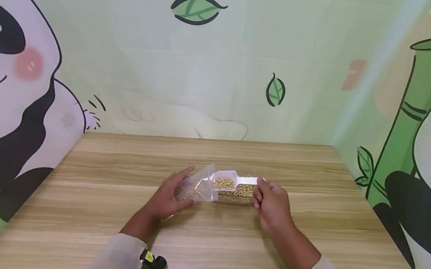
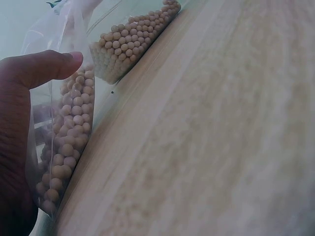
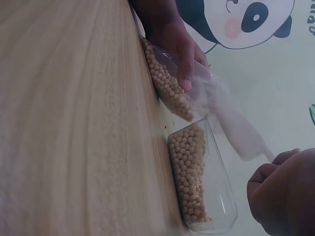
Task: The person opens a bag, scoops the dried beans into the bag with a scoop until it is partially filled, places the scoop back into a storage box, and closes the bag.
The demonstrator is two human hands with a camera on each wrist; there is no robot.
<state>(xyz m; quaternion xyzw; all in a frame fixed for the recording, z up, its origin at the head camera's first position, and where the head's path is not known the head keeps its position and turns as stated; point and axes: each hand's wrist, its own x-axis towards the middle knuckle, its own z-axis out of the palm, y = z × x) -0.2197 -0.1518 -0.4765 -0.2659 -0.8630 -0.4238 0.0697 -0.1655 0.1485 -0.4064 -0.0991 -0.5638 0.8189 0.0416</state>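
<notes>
My left hand grips a clear zip bag partly filled with round, pale yellow soybeans, thumb on the near side. The bag leans with its open mouth facing right. In my right hand is the handle of a white scoop, held level with soybeans in its bowl. The scoop's front end lies at the bag's mouth. Below the scoop stands a clear rectangular container holding more soybeans; in the head view the scoop and right hand partly cover it.
The container and bag sit on a wood-grain table. A printed backdrop with pandas, leaves and bamboo rises behind the table and along its sides. A small black device is at the left sleeve cuff.
</notes>
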